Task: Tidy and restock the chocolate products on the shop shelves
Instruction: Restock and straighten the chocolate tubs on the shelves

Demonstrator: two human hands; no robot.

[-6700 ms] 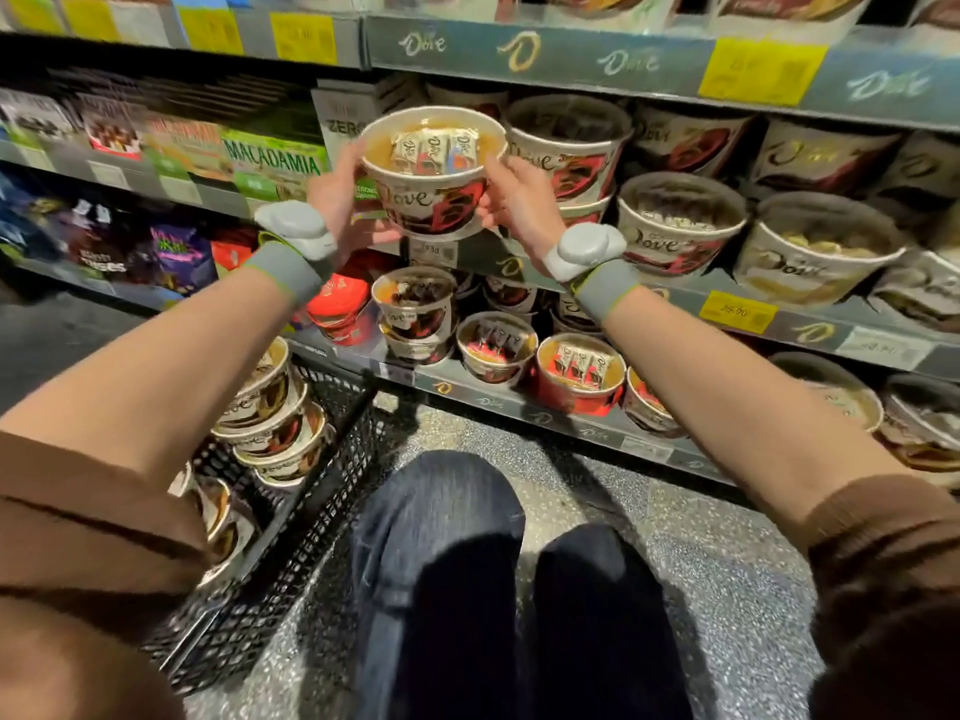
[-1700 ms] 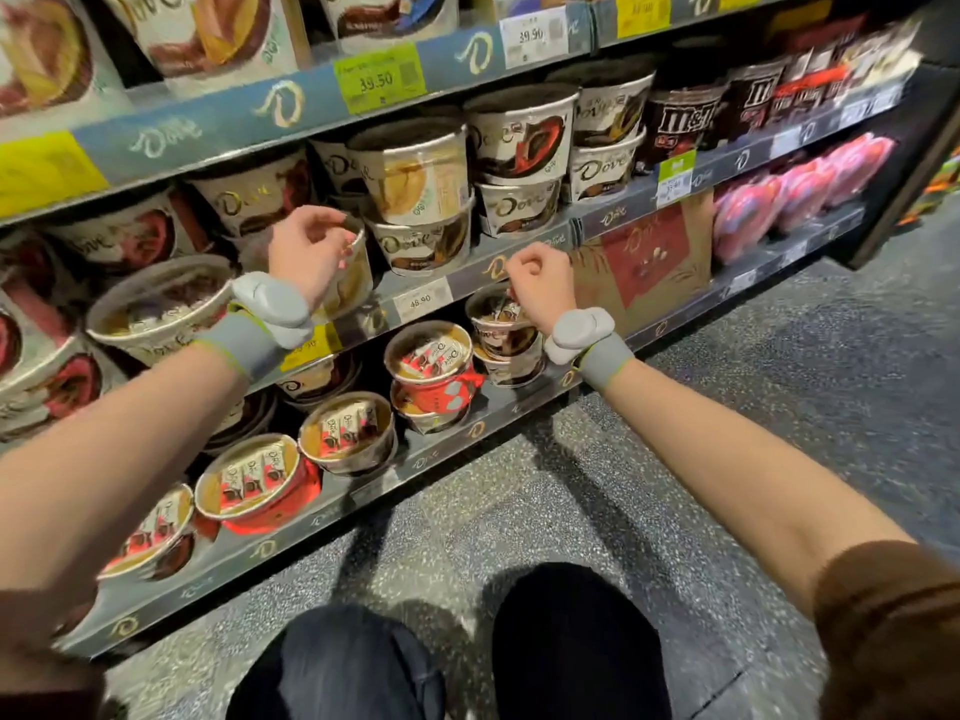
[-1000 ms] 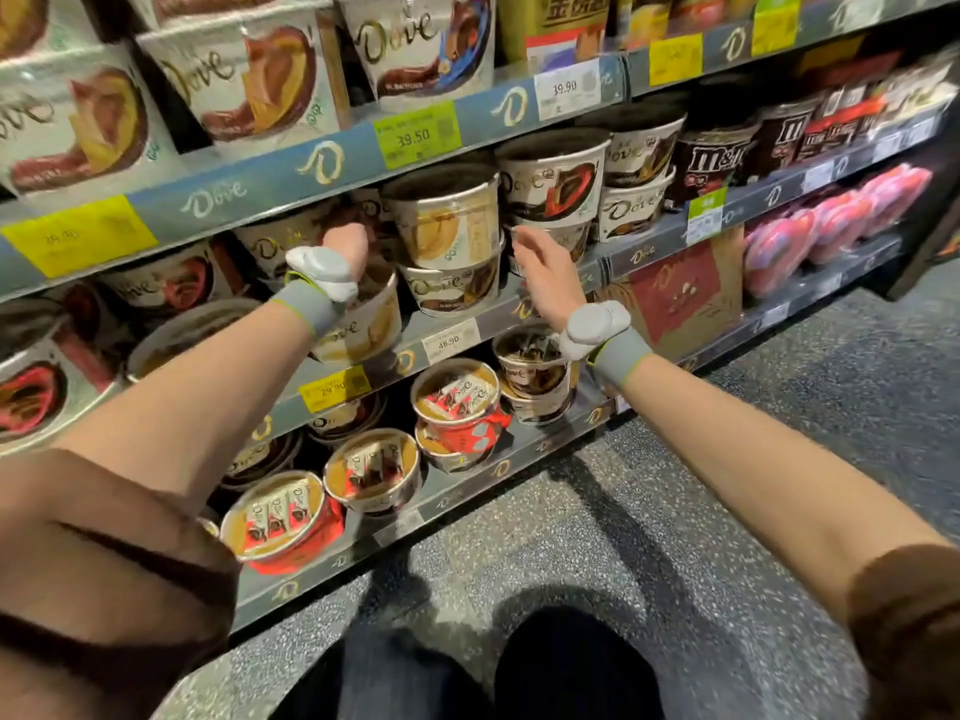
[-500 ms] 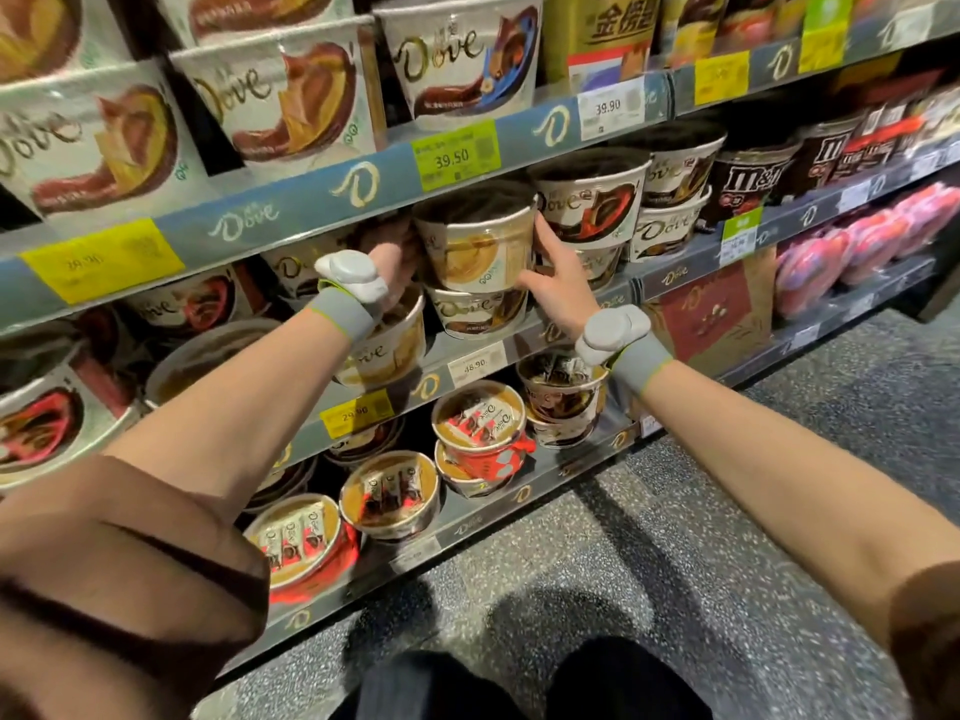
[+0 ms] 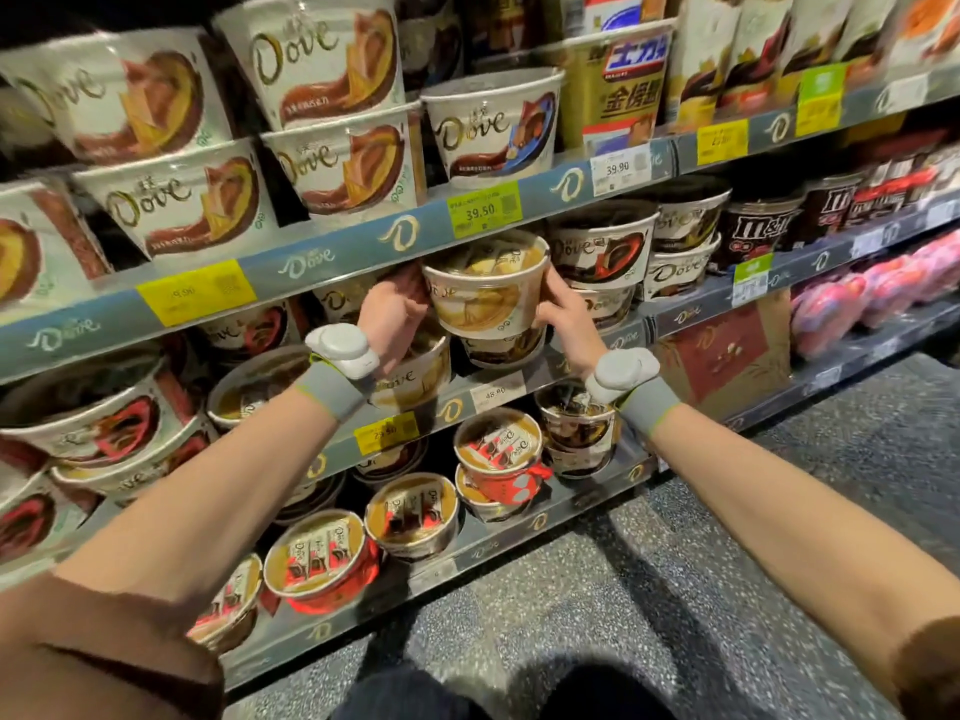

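A cream and gold Dove chocolate tub hangs tilted just in front of the middle shelf, lifted off the stack. My left hand grips its left side and my right hand grips its right side. Below it another Dove tub stays on the shelf. A further gold Dove tub sits to the left, partly hidden behind my left wrist.
Dove tubs fill the upper shelf close above the held tub. Dark Dove tubs and M&M's tubs stand to the right. Small tubs line the low shelf. Speckled floor lies below.
Both hands have closed on the top gold tub and pulled it forward and up off the stack, tilting its lid toward me. The view has shifted upward.
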